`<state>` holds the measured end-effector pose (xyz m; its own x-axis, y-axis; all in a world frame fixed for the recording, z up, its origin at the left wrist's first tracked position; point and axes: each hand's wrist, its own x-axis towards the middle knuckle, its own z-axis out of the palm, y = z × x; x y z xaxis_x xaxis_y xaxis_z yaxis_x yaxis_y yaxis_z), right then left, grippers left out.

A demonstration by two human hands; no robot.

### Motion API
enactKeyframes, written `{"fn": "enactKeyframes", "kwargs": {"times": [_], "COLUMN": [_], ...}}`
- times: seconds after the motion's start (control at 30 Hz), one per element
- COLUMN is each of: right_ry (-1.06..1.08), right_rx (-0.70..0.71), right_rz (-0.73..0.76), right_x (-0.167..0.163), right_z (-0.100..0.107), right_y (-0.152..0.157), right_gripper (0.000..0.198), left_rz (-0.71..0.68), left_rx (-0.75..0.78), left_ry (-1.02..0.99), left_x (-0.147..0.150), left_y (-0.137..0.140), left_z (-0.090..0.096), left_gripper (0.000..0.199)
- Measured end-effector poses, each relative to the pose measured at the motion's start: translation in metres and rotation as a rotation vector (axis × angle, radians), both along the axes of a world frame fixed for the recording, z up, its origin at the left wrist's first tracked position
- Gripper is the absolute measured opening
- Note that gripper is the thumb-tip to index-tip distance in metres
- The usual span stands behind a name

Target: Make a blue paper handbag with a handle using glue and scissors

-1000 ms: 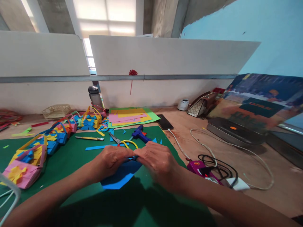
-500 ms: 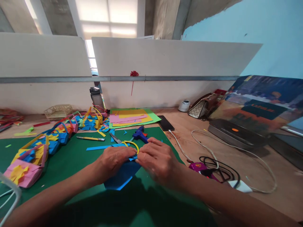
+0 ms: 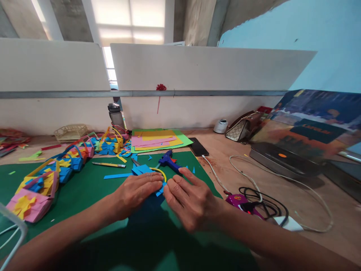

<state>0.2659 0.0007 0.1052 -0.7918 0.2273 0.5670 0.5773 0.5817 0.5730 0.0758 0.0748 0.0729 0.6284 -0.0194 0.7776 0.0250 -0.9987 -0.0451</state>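
Evidently, the left hand and right hand both grasp the blue paper on the near side of the glue gun, the left with fingers laid together over it, the right pinching beside its small tabs, so an uneven pull might tear it or crease it askew. Just left of the glue gun lie the scissors, partly hidden behind the paper, which could catch on their handle if pushed farther out. Farther left of the glue gun are a strip and a cutter; beyond it, sheets and, rightward, a phone.
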Motion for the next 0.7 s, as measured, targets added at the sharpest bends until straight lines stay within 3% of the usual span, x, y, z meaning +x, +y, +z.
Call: {"fn": "enactKeyframes", "kwargs": {"times": [0.27, 0.43, 0.7], "right_ry": [-0.059, -0.030, 0.005], "right_rx": [0.102, 0.065, 0.023], "right_rz": [0.042, 0.138, 0.141], "right_x": [-0.001, 0.000, 0.000], "right_z": [-0.002, -0.002, -0.006], "right_y": [0.001, -0.003, -0.005], "right_gripper": [0.020, 0.021, 0.023], "left_rz": [0.020, 0.010, 0.030], "left_rx": [0.163, 0.246, 0.201], "left_ry": [0.026, 0.009, 0.015], "left_x": [-0.005, -0.008, -0.009], "left_y": [0.002, 0.004, -0.005], "left_z": [-0.003, -0.009, 0.004], "left_gripper": [0.026, 0.022, 0.023]}}
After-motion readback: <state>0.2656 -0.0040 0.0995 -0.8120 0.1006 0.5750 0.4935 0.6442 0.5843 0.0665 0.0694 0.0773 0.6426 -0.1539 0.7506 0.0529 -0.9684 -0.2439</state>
